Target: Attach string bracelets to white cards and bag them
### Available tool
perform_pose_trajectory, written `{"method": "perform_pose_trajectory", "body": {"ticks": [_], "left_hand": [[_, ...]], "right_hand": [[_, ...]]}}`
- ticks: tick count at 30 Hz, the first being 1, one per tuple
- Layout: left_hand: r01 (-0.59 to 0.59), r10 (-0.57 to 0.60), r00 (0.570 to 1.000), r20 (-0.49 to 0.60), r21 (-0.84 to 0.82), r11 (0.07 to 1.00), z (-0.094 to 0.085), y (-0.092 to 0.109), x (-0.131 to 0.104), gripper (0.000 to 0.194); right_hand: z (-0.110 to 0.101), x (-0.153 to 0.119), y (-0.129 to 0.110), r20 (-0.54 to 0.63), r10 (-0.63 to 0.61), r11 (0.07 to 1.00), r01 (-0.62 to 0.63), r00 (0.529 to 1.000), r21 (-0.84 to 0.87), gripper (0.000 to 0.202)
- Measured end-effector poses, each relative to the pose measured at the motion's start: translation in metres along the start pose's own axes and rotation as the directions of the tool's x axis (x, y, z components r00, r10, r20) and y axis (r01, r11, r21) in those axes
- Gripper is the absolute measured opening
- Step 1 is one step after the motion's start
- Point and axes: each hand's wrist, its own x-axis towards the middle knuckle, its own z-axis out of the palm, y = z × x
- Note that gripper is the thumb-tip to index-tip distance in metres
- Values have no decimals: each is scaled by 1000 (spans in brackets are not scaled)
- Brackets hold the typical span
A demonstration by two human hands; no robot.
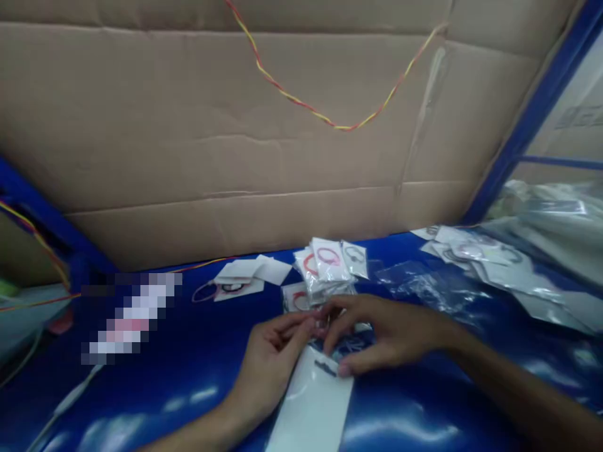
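Note:
In front of me a long white card (313,402) lies on the blue surface, with a small dark mark or slot near its upper end. A shiny clear edge beside it looks like plastic. My left hand (277,351) is closed at the card's upper left, thumb and forefinger pinched together; what they hold is too small to make out. From the right, my right hand (381,329) arches over the card's upper end. Its fingers are bent and apart, the thumb touching the card's right edge, and its foremost fingertips meet the left ones.
Just beyond my hands is a pile of small clear packets (327,267) with red, pink and grey bands on white cards. White cards (245,273) lie left, loose clear bags (419,282) right, more packets (499,257) farther right. Cardboard (235,138) stands behind.

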Motion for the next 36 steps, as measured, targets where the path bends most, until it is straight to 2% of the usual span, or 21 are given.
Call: {"method": "perform_pose_trajectory", "body": {"ticks": [3,7,9,13,17,19,21,24,26,30,36], "left_hand": [[1,-1,1000,-14,-34,999,1,-1,0,46],[-32,29,997,-66,-43,999,0,-3,0,48],[-59,56,996,-74,-35,998,0,-4,-1,46],[-83,78,993,-94,-47,995,2,-2,-3,45],[-100,93,991,-99,-68,993,4,-2,-2,44],[-108,101,990,-97,-68,992,3,-3,-2,42],[-117,111,989,-102,-57,991,2,-4,-2,40],[-126,122,986,-110,-30,992,0,-4,-2,39],[-126,123,987,-106,-25,992,0,-4,-3,39],[-111,104,988,-117,-52,992,1,-3,-3,41],[-127,122,986,-117,-41,991,2,-1,-2,39]], "right_hand": [[1,2,2,-43,-23,999,22,999,-34,34],[0,2,3,-205,-32,999,27,978,-28,35],[-1,1,4,-245,-27,999,17,969,-42,39],[2,2,6,-195,-20,998,10,981,-54,42],[6,5,7,-72,-20,999,22,997,24,36],[6,5,6,-56,-32,998,34,998,43,36],[3,5,4,-125,-34,999,37,992,19,37],[-3,2,0,-307,-39,999,28,951,-42,35],[-6,0,-1,-362,-34,997,9,931,-70,35],[-2,-1,1,-296,17,995,-46,955,-92,38],[8,7,5,-164,-23,998,32,986,50,41]]}}
